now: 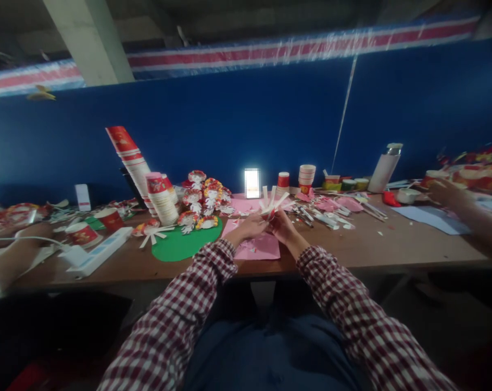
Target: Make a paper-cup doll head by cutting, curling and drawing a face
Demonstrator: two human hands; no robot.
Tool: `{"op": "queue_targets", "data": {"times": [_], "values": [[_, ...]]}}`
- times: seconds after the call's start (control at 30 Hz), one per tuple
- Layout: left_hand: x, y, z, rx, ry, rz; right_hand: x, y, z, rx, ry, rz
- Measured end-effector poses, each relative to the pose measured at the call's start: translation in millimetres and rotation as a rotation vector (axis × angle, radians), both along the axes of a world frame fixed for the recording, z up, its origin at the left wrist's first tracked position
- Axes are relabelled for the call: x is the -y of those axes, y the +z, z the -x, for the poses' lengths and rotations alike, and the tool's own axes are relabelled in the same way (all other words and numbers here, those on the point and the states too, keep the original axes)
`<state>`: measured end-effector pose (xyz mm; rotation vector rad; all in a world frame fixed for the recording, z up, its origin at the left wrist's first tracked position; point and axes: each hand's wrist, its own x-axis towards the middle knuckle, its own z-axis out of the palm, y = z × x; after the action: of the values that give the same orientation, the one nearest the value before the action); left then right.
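Observation:
In the middle of the view, my left hand (pixel 249 228) and my right hand (pixel 285 227) meet over a pink paper sheet (pixel 266 250). Both are closed around a cut paper cup (pixel 273 201), whose white strips fan upward. A bit of red shows by my right fingertips; the rest of the cup is hidden by the fingers. On a green sheet (pixel 181 245) to the left lies a similar piece with splayed white strips (pixel 154 234). Several paper figures with red and yellow rims (pixel 205 198) are bunched behind the green sheet.
Tall stacks of paper cups (pixel 160 201) lean at the left, near a white power strip (pixel 103 252). A lit phone (pixel 252 183) stands behind my hands. Pens and pink scraps (pixel 331 206) lie right, before a white flask (pixel 386 168). Other people's hands are at both sides.

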<state>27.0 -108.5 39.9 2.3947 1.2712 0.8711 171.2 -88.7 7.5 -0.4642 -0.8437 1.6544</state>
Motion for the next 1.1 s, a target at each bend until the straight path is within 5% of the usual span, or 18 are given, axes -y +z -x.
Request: {"op": "queue_targets", "data": {"times": [0.2, 0.37, 0.6, 1.1], "values": [[13, -10.7, -6, -0.291, 0.19, -0.061, -3, -0.4, 1, -0.015, -0.023, 0.041], [21, -2.0, -5, -0.365, 0.224, -0.14, -3, 1.2, 2, -0.028, -0.025, 0.079], [24, 14.6, -10, -0.304, 0.269, -0.252, -2, 1.3, -1, -0.022, -0.037, 0.106], [17, 14.2, -8, 0.045, 0.242, -0.231, 0, -0.9, 4, 0.105, -0.056, 0.019]]}}
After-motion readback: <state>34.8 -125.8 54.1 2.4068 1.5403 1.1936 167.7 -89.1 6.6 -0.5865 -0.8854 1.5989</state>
